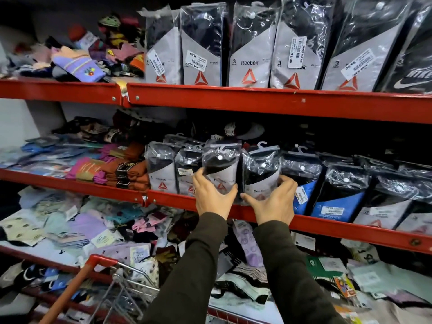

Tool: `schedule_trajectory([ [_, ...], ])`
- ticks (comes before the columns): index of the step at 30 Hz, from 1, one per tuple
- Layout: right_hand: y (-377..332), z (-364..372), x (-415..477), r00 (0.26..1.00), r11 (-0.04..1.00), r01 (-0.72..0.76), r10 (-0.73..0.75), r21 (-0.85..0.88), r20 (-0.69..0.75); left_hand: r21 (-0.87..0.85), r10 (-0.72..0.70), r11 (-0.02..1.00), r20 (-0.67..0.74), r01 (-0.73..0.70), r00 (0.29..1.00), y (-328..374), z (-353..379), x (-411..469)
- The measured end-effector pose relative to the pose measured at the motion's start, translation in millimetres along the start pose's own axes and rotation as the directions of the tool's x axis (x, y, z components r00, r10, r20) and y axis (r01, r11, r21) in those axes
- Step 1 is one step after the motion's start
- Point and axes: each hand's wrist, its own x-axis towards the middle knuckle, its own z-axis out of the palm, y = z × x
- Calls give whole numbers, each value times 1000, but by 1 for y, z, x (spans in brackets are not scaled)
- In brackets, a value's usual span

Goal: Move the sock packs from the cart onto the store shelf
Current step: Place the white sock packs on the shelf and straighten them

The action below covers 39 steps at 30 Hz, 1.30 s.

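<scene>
Two black-and-grey Reebok sock packs in clear plastic stand upright at the front of the middle red shelf. My left hand grips the left sock pack by its lower part. My right hand holds the right sock pack from the right side and below. The two packs touch each other, in line with a row of similar packs on their left. The cart, red-handled with a wire basket, is at the lower left; what lies inside it is hidden.
Blue and black sock packs fill the middle shelf to the right. The top shelf carries tall Reebok packs and a heap of loose coloured socks. Orange and pink socks lie left of the row. Loose socks cover the lower shelf.
</scene>
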Motion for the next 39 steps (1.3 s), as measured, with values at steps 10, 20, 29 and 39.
schedule_trajectory([
  [10,0,4,-9,995,993,-63,71,-103,70,201,-27,980,147,-3,989,-13,5,-12],
  [20,13,-19,-12,963,949,-227,186,216,194,217,83,971,83,-99,993,-17,-12,-20],
  [29,-37,-30,37,825,809,552,-493,-204,277,473,459,537,531,-699,712,26,-17,44],
  [39,-24,-17,58,718,626,660,-365,-414,592,483,445,391,646,-783,621,18,-8,51],
])
